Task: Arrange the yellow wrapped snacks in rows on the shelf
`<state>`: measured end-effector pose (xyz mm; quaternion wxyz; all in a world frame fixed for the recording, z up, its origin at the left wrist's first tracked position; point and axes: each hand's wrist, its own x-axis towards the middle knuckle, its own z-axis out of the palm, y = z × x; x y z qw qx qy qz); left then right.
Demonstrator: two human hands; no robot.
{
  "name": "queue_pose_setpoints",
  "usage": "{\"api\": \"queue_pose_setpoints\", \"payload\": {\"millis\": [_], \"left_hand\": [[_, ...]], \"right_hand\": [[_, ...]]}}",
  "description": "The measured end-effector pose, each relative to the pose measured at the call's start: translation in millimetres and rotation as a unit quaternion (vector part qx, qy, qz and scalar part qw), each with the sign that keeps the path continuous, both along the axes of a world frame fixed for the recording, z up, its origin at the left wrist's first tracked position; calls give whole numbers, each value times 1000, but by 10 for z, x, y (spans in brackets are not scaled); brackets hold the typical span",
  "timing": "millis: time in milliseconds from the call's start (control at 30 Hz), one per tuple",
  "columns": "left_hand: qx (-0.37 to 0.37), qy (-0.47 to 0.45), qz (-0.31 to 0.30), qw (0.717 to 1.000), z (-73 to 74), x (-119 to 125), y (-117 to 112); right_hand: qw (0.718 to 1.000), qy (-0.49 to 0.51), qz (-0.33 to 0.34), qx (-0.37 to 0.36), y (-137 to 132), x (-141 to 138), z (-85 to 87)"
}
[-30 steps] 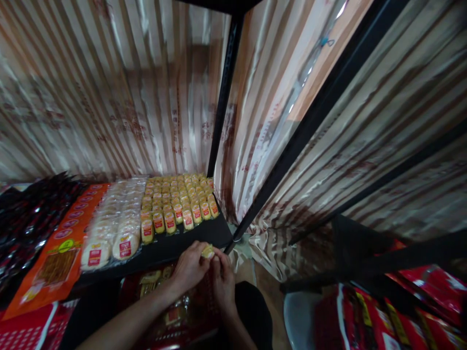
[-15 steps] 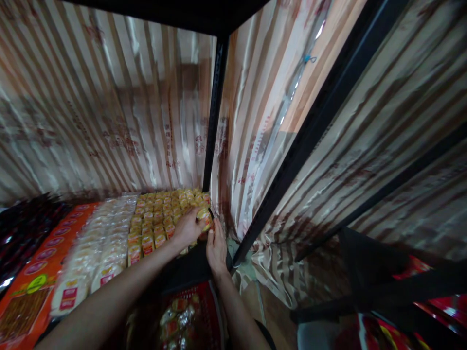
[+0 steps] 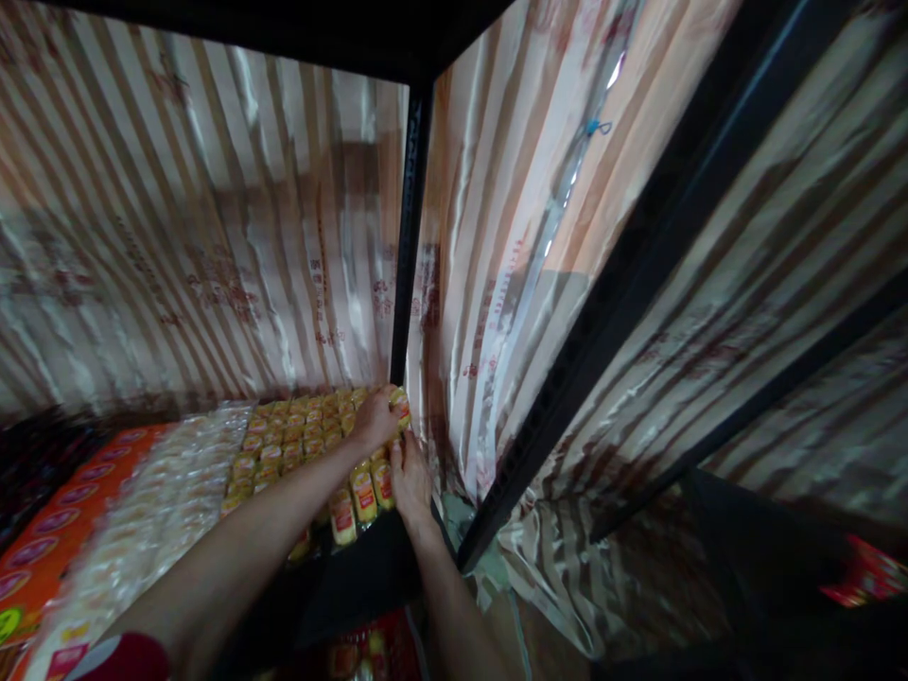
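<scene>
Rows of small yellow snack packs (image 3: 298, 426) with red labels cover the right end of the shelf. In the far right corner, by the black post, my left hand (image 3: 375, 419) is closed on one yellow snack pack (image 3: 401, 409), held at the top of the end row. Just below it, my right hand (image 3: 412, 480) rests along the shelf's right side, its fingers stretched out beside the end packs. Nothing shows in the right hand, though its palm side is partly hidden.
Clear-wrapped pale round packs (image 3: 152, 492) and an orange printed package (image 3: 85, 501) lie to the left. A black upright post (image 3: 410, 236) stands at the back corner, a thick black post (image 3: 567, 369) on the right. Striped plastic sheeting (image 3: 213, 236) hangs behind. Red packaging (image 3: 375, 648) shows below.
My left hand has moved up and back toward the corner post with a yellow pack. More packs at the front right are uncovered. The view has shifted slightly.
</scene>
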<state>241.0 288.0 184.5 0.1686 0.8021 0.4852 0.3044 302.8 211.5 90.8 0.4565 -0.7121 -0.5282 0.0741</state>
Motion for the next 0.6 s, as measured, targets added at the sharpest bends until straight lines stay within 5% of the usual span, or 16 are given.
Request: {"api": "queue_pose_setpoints", "payload": {"millis": [600], "left_hand": [[0, 76, -38, 996, -174, 206, 297]], "right_hand": [[999, 16, 24, 21, 22, -50, -69]]}}
